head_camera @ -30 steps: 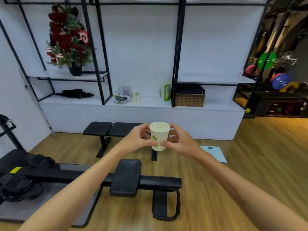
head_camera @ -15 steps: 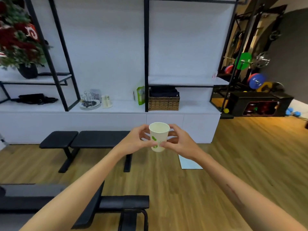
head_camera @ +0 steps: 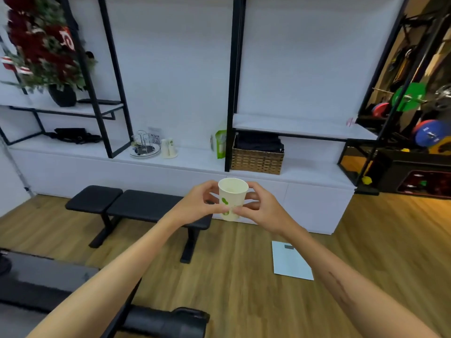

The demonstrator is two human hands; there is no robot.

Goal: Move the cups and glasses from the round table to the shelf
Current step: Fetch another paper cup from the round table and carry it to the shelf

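A matt paper cup [head_camera: 231, 199], a woven wicker basket [head_camera: 256, 160], a black metal-framed shelf [head_camera: 229, 93] and a smooth wood-look floor [head_camera: 239, 276].

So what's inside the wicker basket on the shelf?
The woven wicker basket on the white shelf holds dark folded fabric piled above its rim. Anything beneath that pile is hidden by the basket's walls.

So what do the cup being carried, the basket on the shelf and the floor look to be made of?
Cup: likely paper, matte off-white with printed green marks and a thin rolled rim; both hands hold it.
Basket: woven wicker or rattan, tan, with a visible weave; dark folded cloth inside.
Floor: wood or wood-look laminate, with plank seams, grain and a slight sheen.
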